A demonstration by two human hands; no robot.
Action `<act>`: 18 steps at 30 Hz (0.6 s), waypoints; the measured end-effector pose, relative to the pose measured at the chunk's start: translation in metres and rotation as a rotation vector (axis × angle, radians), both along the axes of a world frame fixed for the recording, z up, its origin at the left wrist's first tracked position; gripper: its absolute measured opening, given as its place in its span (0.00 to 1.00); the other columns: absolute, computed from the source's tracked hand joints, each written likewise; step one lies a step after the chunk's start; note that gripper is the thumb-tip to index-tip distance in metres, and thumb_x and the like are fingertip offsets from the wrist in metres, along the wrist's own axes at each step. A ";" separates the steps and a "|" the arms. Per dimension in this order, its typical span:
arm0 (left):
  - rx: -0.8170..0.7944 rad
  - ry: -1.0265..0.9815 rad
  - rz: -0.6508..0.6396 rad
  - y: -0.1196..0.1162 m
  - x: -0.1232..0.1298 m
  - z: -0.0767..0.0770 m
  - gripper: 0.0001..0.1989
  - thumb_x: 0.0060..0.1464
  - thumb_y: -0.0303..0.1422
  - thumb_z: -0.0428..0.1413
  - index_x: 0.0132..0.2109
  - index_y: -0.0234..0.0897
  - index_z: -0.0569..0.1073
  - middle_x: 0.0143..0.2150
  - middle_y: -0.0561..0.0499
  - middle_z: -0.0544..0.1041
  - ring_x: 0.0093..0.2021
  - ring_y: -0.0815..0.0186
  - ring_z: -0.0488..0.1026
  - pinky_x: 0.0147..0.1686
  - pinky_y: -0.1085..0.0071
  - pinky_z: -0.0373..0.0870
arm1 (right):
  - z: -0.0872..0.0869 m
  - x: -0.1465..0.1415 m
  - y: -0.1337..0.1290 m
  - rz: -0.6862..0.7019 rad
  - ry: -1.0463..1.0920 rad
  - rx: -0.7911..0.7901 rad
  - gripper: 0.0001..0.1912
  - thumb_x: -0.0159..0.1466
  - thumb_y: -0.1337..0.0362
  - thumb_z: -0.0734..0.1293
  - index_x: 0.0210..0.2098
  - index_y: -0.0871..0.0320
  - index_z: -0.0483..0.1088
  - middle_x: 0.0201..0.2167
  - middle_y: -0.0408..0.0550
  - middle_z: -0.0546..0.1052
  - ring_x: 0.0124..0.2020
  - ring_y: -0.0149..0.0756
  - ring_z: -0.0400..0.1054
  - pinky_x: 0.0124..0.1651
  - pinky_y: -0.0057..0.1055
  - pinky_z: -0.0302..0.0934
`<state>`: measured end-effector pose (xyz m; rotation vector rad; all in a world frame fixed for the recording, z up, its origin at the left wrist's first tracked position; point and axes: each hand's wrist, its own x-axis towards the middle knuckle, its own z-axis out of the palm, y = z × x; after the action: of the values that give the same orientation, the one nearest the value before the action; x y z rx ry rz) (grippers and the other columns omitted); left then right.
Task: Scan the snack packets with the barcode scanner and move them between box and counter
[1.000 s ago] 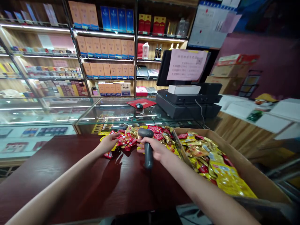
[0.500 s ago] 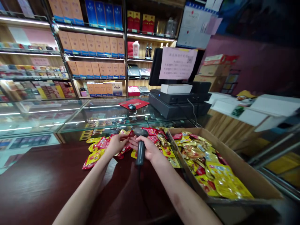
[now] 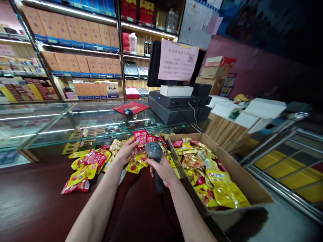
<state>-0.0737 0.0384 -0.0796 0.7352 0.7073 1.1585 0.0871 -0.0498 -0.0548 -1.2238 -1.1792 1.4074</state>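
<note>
Nothing is legible: the pink sign (image 3: pixel 177 60) on the monitor (image 3: pixel 152 64), upper centre, shows lines of Chinese and a QR code, all blurred; print on the packets (image 3: pixel 222 188) and shelf cartons (image 3: pixel 74 30) is too small to read

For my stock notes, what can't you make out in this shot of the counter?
Head view:
- Red foil packet at the left hand: print too small to read.
- Dark grey handheld barcode scanner: grip hidden by the right hand.
- Yellow and red foil packets in the brown cardboard box: labels too small to read.
- Pink paper notice on the black monitor: text blurred.
</note>
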 end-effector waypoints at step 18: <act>0.012 0.261 0.231 0.007 -0.015 0.006 0.20 0.34 0.36 0.68 0.38 0.35 0.79 0.31 0.51 0.79 0.28 0.71 0.74 0.28 0.77 0.68 | -0.014 -0.003 -0.011 -0.019 -0.146 0.105 0.15 0.56 0.50 0.67 0.32 0.55 0.67 0.13 0.39 0.67 0.13 0.32 0.61 0.16 0.29 0.57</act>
<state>-0.0883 0.0452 -0.0741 0.8402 1.0260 1.2895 0.0842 -0.0609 -0.0692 -1.2775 -1.3202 1.2431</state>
